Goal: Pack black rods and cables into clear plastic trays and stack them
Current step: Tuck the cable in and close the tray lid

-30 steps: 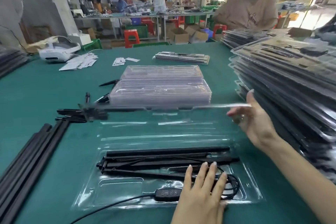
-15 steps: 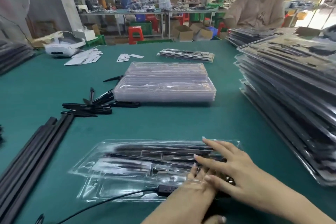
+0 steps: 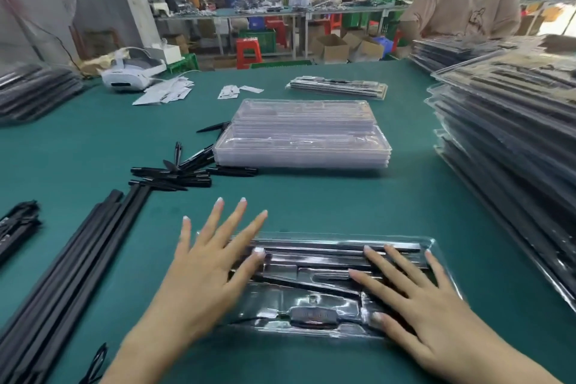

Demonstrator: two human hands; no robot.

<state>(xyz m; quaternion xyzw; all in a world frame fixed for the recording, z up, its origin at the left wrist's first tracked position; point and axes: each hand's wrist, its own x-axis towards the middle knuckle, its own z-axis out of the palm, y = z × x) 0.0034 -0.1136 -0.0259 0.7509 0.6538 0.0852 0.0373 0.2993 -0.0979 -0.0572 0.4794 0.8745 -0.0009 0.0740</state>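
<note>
Clear plastic, thin and glossy, that's what both hands are on: the closed clear plastic tray [image 3: 339, 287] lies flat on the green tabletop [image 3: 93, 146] right in front of the person, black rods [image 3: 327, 254] and a black cable with its inline control [image 3: 313, 316] visible through the lid. Left hand [image 3: 205, 271] is spread flat, fingers straight, its thumb side on the tray's left end; grip released, nothing clasped. Right hand [image 3: 414, 299] lies flat across the right end, fingers straight too, pressing rather than holding, so that grip is released as well.

How will it handle? Light, I'd say, but long and springy; the thin shell looks likely to flex and pop open if lifted by one corner, and the glossy surface looks slippery. Best bet is a hold at both short ends, or along the long edges, keeping it level so the rods stay seated.

Destination looks to be the tall stack of packed trays [image 3: 511, 140] on the right. Empty clear trays [image 3: 304, 137] wait mid-table, loose long black rods [image 3: 71, 259] lie to the left
</note>
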